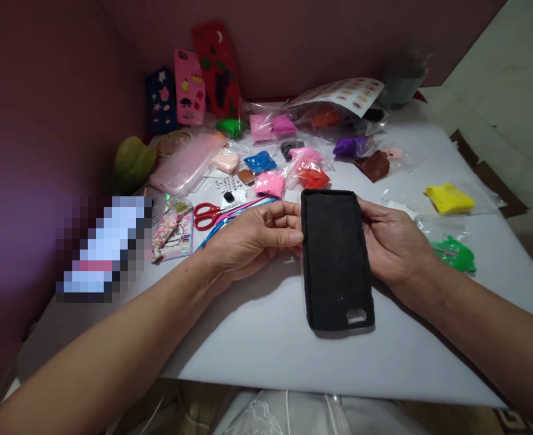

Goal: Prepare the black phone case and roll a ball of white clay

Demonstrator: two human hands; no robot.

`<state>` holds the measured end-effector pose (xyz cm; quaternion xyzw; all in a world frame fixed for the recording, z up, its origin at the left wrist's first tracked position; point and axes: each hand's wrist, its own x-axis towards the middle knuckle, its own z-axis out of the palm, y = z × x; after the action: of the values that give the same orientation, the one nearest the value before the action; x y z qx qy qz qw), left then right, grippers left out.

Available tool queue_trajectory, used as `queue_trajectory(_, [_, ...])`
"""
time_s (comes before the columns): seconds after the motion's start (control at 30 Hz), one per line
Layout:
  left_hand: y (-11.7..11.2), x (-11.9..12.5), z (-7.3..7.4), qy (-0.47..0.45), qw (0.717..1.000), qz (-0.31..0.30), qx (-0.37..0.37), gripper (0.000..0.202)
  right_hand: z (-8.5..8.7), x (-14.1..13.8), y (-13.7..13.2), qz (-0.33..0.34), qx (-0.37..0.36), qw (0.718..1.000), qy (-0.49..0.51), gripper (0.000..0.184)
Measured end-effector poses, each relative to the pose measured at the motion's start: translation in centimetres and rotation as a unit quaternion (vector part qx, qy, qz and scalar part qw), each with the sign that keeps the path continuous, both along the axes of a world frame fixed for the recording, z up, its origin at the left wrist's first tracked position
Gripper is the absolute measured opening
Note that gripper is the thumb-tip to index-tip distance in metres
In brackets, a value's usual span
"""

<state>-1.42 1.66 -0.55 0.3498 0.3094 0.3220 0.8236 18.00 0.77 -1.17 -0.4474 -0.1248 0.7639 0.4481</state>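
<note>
A black-covered phone case (336, 260) is held up over the front of the white table, its camera cutout at the lower right. My left hand (271, 232) pinches the case's left edge between thumb and fingers. At the opposite edge, my right hand (391, 238) grips the case, with its fingers hidden behind it. A clear rim shows along the case's left side. Just beyond my left hand lie red-handled scissors (206, 215) and blue and pink thin tools (237, 211).
Several bagged clay pieces, such as a yellow one (450, 198) and a blue one (260, 162), spread across the white table (248, 338). Decorated phone cases (189, 87) lean on the back wall. A blurred-out lit screen (106, 248) is at left, near a green fruit (134, 164). A jar (405, 81) stands back right.
</note>
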Motion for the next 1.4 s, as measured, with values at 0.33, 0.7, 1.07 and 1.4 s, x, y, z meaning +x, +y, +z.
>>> queue_trajectory(0.33, [0.0, 0.1, 0.0, -0.008, 1.0, 0.026, 0.008, 0.026, 0.5, -0.2, -0.2, -0.011, 0.003, 1.0, 0.025, 0.037])
queue_trajectory(0.7, [0.4, -0.1, 0.0, -0.01, 0.997, 0.081, 0.018, 0.031, 0.5, -0.1, -1.2, 0.039, 0.075, 0.991, 0.099, 0.029])
queue_trajectory(1.07, [0.0, -0.1, 0.5, 0.0, 1.0, 0.008, 0.0, 0.032, -0.2, 0.0, -1.0, 0.02, 0.086, 0.995, 0.045, 0.031])
queue_trajectory(1.4, [0.1, -0.2, 0.4, 0.02, 1.0, 0.005, -0.003, 0.031, -0.2, 0.0, -0.8, 0.007, 0.08, 0.996, 0.032, 0.029])
